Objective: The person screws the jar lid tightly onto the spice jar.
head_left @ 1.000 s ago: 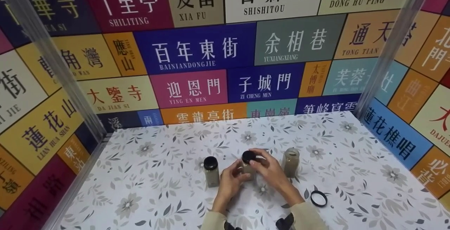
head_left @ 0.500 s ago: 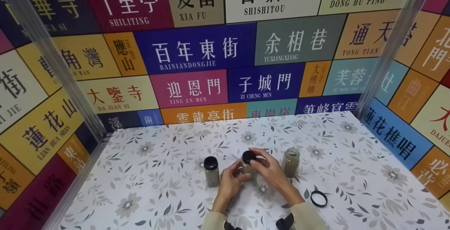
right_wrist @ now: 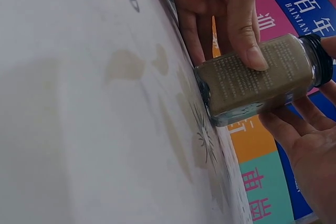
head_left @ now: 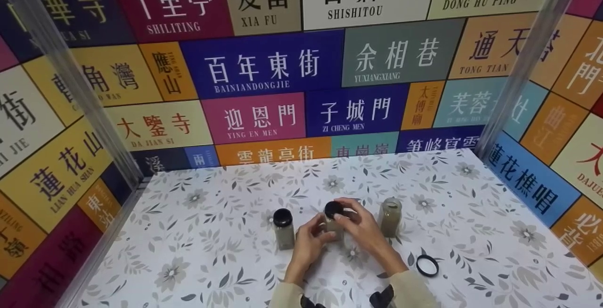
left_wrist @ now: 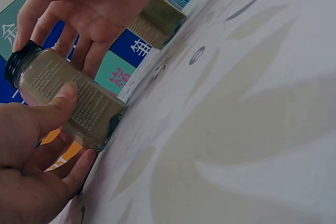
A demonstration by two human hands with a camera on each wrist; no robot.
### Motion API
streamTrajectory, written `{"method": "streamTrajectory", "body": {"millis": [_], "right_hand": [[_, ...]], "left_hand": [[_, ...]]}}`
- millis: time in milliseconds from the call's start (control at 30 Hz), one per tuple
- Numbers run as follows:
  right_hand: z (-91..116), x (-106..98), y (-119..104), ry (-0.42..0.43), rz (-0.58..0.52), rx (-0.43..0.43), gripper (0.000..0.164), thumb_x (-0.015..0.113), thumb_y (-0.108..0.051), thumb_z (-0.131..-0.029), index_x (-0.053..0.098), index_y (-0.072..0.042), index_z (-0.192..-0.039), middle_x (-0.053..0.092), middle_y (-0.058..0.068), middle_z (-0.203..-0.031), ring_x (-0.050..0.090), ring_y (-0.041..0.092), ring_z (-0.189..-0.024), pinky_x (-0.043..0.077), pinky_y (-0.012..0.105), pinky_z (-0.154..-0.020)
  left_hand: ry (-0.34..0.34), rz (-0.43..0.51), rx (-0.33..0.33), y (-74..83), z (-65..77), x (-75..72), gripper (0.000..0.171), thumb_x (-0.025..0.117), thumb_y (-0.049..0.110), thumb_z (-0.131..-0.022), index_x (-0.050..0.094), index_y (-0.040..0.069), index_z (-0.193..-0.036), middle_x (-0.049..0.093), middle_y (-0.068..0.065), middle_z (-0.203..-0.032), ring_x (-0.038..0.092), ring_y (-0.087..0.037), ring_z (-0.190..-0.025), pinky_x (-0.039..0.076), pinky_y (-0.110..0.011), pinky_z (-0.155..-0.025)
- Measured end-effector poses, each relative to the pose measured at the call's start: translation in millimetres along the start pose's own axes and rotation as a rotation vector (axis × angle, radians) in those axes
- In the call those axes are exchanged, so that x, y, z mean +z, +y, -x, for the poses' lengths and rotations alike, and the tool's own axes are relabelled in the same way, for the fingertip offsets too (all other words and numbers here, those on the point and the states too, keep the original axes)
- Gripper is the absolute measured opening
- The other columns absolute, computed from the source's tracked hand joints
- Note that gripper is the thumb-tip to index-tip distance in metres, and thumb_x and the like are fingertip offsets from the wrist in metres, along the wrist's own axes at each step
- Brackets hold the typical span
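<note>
A square glass spice jar of grey-brown powder, with printed text on its side, stands on the table between both hands. My left hand grips its body, thumb across the printed face and fingers behind. The fingers of my right hand pinch the black screw cap, which sits on the jar's neck. In the right wrist view the jar shows the left thumb pressed on its text and the right fingers around the cap. Part of the jar's body is hidden by the hands in the head view.
Left of the hands stands another jar with a black cap. To the right is a jar without a cap. A black ring-shaped lid lies nearer the right forearm. Sign-patterned walls enclose the flower-print tabletop.
</note>
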State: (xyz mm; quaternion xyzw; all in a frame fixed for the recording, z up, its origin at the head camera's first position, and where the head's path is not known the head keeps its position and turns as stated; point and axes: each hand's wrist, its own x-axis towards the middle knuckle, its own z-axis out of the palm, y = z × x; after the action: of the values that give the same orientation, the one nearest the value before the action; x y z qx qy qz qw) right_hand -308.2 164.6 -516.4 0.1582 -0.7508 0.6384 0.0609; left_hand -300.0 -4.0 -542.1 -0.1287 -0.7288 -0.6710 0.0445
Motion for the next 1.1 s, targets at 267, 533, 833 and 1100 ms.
{"method": "streamTrajectory", "body": {"millis": [267, 533, 833, 1100], "right_hand": [[-0.1, -0.4, 0.7, 0.004, 0.005, 0.014, 0.043, 0.064, -0.012, -0.096, 0.056, -0.007, -0.138, 0.058, 0.018, -0.138, 0.059, 0.034, -0.124, 0.053, 0.018, -0.095], [0.1, -0.5, 0.5, 0.007, -0.013, 0.005, 0.040, 0.066, -0.011, -0.095, 0.057, -0.004, -0.134, 0.058, 0.019, -0.136, 0.058, 0.035, -0.125, 0.053, 0.018, -0.097], [-0.6, -1.4, 0.7, -0.005, 0.010, 0.013, 0.043, 0.068, -0.015, -0.095, 0.056, -0.007, -0.135, 0.057, 0.017, -0.137, 0.058, 0.034, -0.126, 0.053, 0.018, -0.098], [0.0, -1.9, 1.1, -0.039, 0.031, 0.017, 0.047, 0.063, -0.016, -0.098, 0.052, -0.006, -0.143, 0.052, 0.024, -0.144, 0.058, 0.042, -0.127, 0.052, 0.016, -0.096]], "left_hand": [[0.000, -0.040, -0.012, -0.9, -0.4, -0.2, 0.060, 0.077, 0.001, -0.083, 0.053, -0.013, -0.136, 0.060, -0.031, -0.134, 0.064, -0.041, -0.118, 0.055, -0.043, -0.102], [0.005, -0.041, -0.007, -0.8, -1.1, 0.5, 0.058, 0.077, 0.000, -0.081, 0.055, -0.011, -0.135, 0.062, -0.029, -0.133, 0.066, -0.039, -0.117, 0.056, -0.041, -0.100], [0.005, -0.040, -0.017, 0.2, -0.7, 0.2, 0.059, 0.076, -0.001, -0.082, 0.053, -0.013, -0.135, 0.059, -0.032, -0.134, 0.065, -0.041, -0.118, 0.055, -0.041, -0.102], [0.028, -0.076, -0.014, 1.8, -0.7, 2.3, 0.057, 0.077, 0.000, -0.081, 0.056, -0.009, -0.134, 0.062, -0.028, -0.132, 0.067, -0.038, -0.115, 0.057, -0.039, -0.099]]}}
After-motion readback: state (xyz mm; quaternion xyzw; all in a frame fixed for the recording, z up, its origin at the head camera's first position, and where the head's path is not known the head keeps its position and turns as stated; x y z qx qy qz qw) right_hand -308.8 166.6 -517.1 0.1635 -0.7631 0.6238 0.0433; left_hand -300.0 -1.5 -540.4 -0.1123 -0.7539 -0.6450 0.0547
